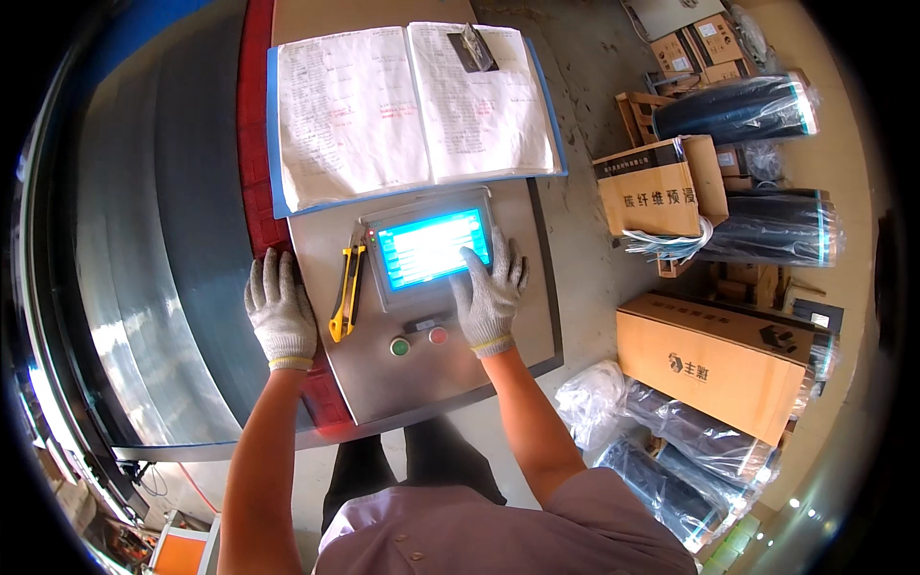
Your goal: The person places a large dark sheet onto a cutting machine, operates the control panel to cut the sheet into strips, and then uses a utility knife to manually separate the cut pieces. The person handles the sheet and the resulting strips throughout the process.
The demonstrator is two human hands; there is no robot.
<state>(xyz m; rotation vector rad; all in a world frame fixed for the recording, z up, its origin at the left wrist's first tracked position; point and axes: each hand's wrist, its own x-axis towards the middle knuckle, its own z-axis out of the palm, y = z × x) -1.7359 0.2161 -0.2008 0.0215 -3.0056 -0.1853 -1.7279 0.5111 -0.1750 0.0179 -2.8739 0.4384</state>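
My left hand [281, 311], in a grey-white knit glove, lies flat with its fingers stretched out on the red strip [257, 163] beside the metal control panel [369, 383]. Over the right part of a lit touchscreen [431, 251] reaches my right hand [492, 292], gloved alike, its fingers apart and one fingertip at the screen; contact cannot be made out. A yellow utility knife [347, 295] rests on the panel left of the screen. Below the screen are a green push button [400, 346] and a red one [438, 335].
Beyond the screen lies a blue folder [275, 182] with written sheets [355, 115] and a black clip [474, 50]. Left is a wide dark sheet surface [192, 192]. Cardboard boxes [714, 350] and plastic-wrapped black rolls [767, 228] stand on the floor at right.
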